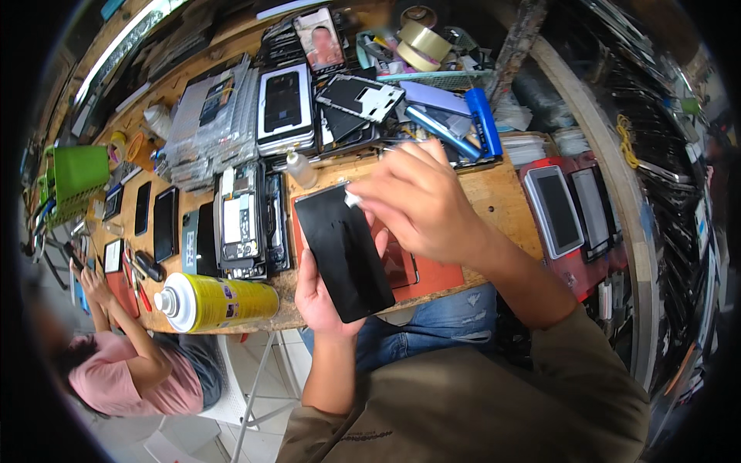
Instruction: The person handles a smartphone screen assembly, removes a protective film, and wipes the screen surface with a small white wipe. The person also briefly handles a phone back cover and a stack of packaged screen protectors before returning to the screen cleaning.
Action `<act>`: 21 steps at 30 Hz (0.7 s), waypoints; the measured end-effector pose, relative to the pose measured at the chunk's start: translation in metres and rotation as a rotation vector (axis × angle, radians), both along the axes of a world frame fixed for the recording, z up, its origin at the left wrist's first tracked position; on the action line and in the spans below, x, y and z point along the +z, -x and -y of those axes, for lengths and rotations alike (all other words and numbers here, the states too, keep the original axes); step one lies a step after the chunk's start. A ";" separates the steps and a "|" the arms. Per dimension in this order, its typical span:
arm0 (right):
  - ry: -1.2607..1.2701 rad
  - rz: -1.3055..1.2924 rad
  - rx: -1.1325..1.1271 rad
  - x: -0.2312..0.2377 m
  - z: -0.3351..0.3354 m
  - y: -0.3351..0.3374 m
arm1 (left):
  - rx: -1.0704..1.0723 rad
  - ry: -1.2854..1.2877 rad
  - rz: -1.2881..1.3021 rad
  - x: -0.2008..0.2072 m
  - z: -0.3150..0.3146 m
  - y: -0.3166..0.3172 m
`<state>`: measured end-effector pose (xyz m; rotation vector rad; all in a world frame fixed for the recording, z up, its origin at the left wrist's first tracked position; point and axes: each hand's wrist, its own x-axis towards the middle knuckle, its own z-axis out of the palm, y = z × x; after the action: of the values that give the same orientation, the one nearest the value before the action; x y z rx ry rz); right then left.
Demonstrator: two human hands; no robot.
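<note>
My left hand (315, 302) grips a flat black phone-sized panel (345, 262) from beneath, with the thumb along its left edge and fingertips at its right. The panel is tilted over the bench edge, and its dark face has faint smears. Between the pinched fingers of my right hand (421, 193) is a small white wad (353, 199), which touches the panel's upper right corner. Whether the wad is tissue or cloth I cannot tell. An orange mat (441, 276) lies under my hands, with a dark-framed phone part (403, 266) on it, partly hidden.
A yellow spray can (235, 302) is at the front edge, left of my hand. Opened phones (241, 220), a small bottle (301, 170) and stacked plastic trays (212, 116) crowd the bench. Tape rolls (424, 42) sit behind. A co-worker in pink (143, 363) works at left.
</note>
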<state>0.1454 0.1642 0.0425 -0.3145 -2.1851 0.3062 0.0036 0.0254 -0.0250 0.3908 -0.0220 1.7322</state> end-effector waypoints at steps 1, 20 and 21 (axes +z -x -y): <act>0.034 0.036 -0.018 0.002 -0.010 0.009 | -0.017 -0.036 0.005 0.000 -0.001 -0.002; 0.084 0.047 0.054 -0.007 -0.003 0.018 | -0.063 -0.014 0.267 0.003 0.012 0.004; 0.123 0.138 0.057 -0.011 0.002 0.021 | -0.062 -0.092 0.195 0.003 0.012 0.006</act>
<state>0.1247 0.1625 0.0314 -0.3510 -2.3183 0.4634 -0.0027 0.0131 -0.0224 0.2845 -0.2529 1.7065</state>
